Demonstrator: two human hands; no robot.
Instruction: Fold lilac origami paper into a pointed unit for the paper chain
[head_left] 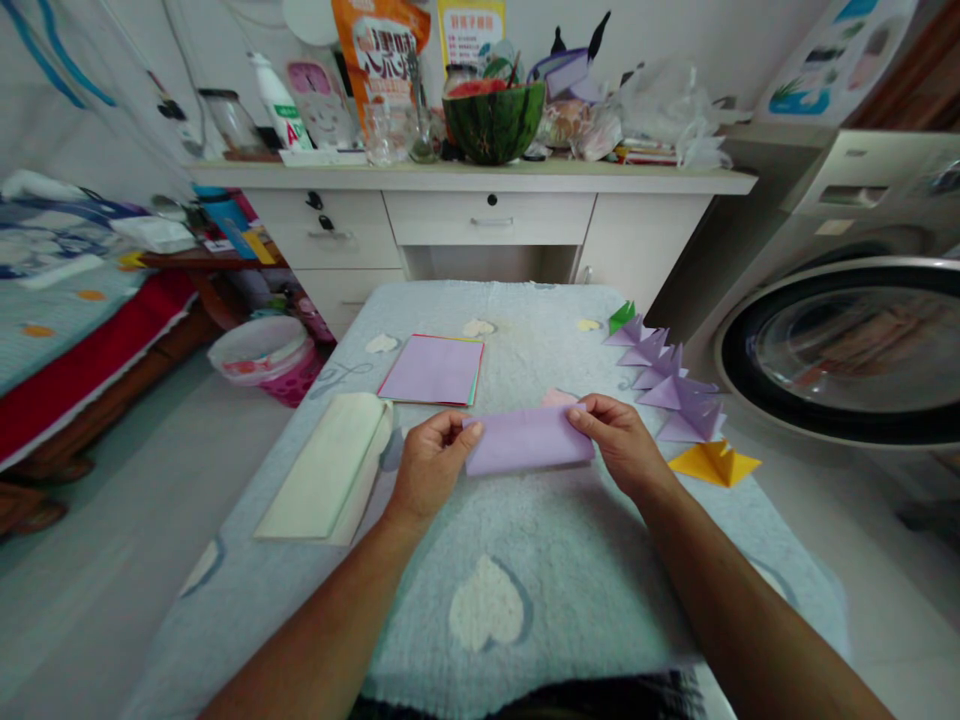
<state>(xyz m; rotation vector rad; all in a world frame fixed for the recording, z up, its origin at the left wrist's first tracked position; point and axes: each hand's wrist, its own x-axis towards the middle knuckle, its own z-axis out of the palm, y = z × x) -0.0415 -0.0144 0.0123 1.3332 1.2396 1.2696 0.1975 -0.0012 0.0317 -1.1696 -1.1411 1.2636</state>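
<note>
A sheet of purple paper (529,440), folded into a wide strip, is held up over the table between my two hands. My left hand (435,455) pinches its left end with thumb and fingers. At the upper right corner, my right hand (616,435) grips it the same way. Beyond my left hand lies a stack of square coloured paper (433,370), purple on top. Right of my right hand runs a row of folded purple paper pieces (664,370), with a green one (622,317) at the far end and a yellow one (716,463) at the near end.
A pale folded booklet or paper pad (322,470) lies on the left of the cloth-covered table (480,540). Behind stands a white cabinet (491,215) bearing a cut watermelon (495,120). A washing machine (855,300) is at right, a pink bin (266,355) at left.
</note>
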